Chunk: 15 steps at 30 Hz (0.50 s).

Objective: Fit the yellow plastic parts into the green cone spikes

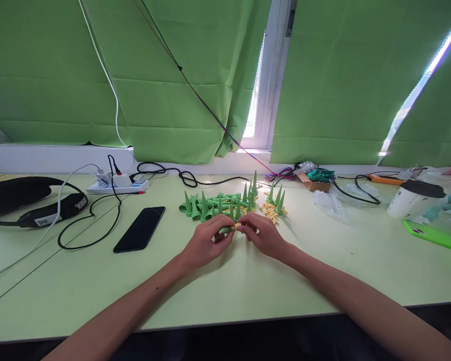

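Observation:
My left hand (pixel 212 235) is closed round a green cone-shaped plastic piece (pixel 225 229), which lies partly hidden behind its fingers. Fingertips of my right hand (pixel 261 232) pinch a small pale yellow plastic piece (pixel 237 226) against the end of the green one. Both hands meet just above the table. Right behind them is a pile of green plastic cones and tubes (pixel 203 206), some of the cones upright. Small yellow pieces (pixel 271 212) lie heaped to the right of that pile, with several green cones standing among them.
A black phone (pixel 139 229), headphones (pixel 52 205) and a white power strip (pixel 116 184) with cables are on the left. To the right are a clear plastic bag (pixel 330 205), a small cardboard box (pixel 313 181), a lidded paper cup (pixel 413 200) and a bright green phone case (pixel 436 235).

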### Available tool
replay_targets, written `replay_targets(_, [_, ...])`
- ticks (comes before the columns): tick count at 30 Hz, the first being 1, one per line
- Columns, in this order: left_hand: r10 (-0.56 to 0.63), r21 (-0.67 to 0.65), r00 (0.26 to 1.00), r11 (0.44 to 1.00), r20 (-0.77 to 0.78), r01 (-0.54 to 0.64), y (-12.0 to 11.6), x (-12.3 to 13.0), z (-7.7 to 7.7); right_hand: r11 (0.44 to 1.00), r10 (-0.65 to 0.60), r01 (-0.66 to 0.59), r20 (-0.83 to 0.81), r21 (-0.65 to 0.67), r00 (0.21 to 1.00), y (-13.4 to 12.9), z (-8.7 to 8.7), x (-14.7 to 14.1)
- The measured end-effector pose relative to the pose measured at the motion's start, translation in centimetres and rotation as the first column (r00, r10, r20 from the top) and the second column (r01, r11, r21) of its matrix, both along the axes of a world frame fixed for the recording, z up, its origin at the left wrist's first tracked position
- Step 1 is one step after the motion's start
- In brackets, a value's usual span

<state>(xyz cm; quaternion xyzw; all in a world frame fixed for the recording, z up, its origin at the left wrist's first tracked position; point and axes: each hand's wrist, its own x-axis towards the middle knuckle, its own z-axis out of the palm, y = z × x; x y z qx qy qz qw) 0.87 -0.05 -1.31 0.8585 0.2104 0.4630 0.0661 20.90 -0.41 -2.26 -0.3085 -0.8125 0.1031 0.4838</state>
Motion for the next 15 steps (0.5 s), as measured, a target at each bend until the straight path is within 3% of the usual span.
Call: replay_targets(15, [-0.03, -0.035, 0.998, 0.999, -0.046, 0.028, 0.09, -0.19, -0.3, 0.998, -0.008, 0.009, 0.027, -0.063, 1.0, 0.2, -0.09, 0.15])
